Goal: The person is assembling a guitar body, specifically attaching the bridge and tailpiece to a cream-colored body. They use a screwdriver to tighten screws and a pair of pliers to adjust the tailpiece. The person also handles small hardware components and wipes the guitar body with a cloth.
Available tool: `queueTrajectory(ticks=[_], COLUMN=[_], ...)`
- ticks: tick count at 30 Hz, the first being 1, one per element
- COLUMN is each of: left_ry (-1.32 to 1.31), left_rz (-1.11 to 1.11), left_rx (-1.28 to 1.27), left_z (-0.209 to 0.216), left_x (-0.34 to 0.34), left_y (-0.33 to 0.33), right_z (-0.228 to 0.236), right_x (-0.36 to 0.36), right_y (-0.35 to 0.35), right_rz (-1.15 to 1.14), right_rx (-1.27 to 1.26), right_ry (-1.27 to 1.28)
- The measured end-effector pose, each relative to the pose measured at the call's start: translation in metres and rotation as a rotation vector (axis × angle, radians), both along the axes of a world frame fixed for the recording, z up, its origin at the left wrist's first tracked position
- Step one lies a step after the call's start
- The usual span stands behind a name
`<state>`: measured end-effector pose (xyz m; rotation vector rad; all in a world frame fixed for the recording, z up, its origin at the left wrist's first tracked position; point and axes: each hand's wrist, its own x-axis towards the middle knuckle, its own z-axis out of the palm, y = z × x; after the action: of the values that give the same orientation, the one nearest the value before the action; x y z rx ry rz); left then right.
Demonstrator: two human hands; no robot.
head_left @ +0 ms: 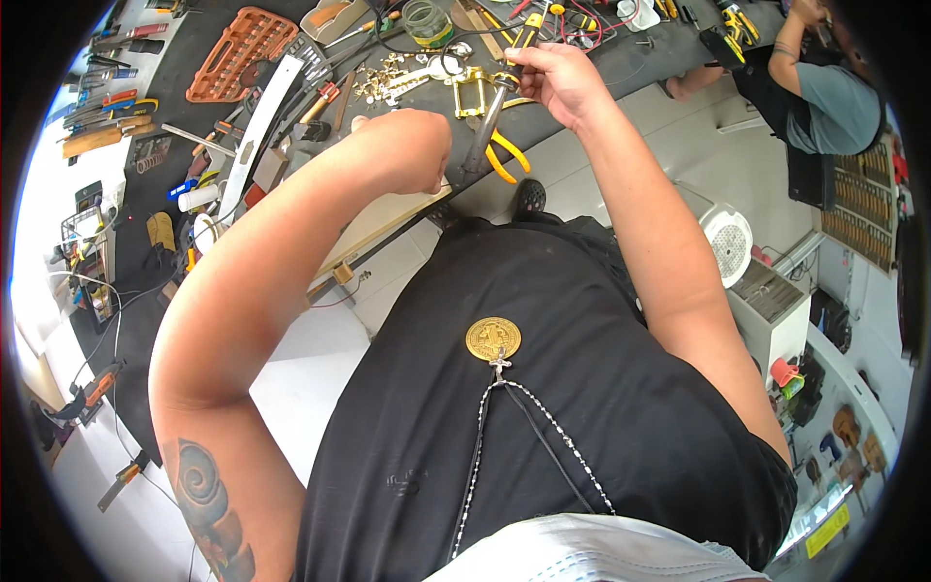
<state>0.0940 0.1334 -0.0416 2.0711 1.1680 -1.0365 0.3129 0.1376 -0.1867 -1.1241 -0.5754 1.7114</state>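
Note:
My left hand (419, 153) is curled closed at the near edge of the dark workbench; its fingers are turned away, so what they hold, if anything, is hidden. My right hand (564, 82) is pinched closed at the bench edge, beside the silver top of a dark rod-shaped tool (484, 136). What sits between its fingertips is too small to tell. Just beyond them lies a yellow-and-black handled tool (528, 31). Pliers with yellow handles (508, 158) hang over the edge by the rod. A brass-coloured metal frame (470, 94) lies between my hands, near scattered small brass pieces (388, 80).
An orange tool case (242, 53), a glass jar (427, 23) and a long pale metal strip (260, 136) lie on the bench. Hand tools (112, 121) line the left side. At the far right another person (834, 102) sits. A white perforated appliance (727, 242) stands right.

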Motion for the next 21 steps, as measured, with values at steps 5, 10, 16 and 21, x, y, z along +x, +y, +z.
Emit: queueTrajectory(ticks=[5, 10, 16, 21], left_ry=[0.016, 0.013, 0.121, 0.013], left_rz=[-0.005, -0.004, -0.005, -0.02], left_rx=[-0.008, -0.003, -0.072, -0.013], left_z=[0.001, 0.002, 0.004, 0.001], left_x=[0.002, 0.002, 0.008, 0.002], left_y=[0.0, 0.0, 0.002, 0.001], right_z=[-0.011, -0.006, -0.004, -0.009], right_x=[0.001, -0.003, -0.005, -0.004], right_y=[0.002, 0.0, -0.002, -0.001], right_rz=[0.004, -0.005, -0.012, -0.012], right_rx=[-0.01, -0.007, 0.001, 0.003], right_ry=[-0.001, -0.018, -0.015, -0.02])
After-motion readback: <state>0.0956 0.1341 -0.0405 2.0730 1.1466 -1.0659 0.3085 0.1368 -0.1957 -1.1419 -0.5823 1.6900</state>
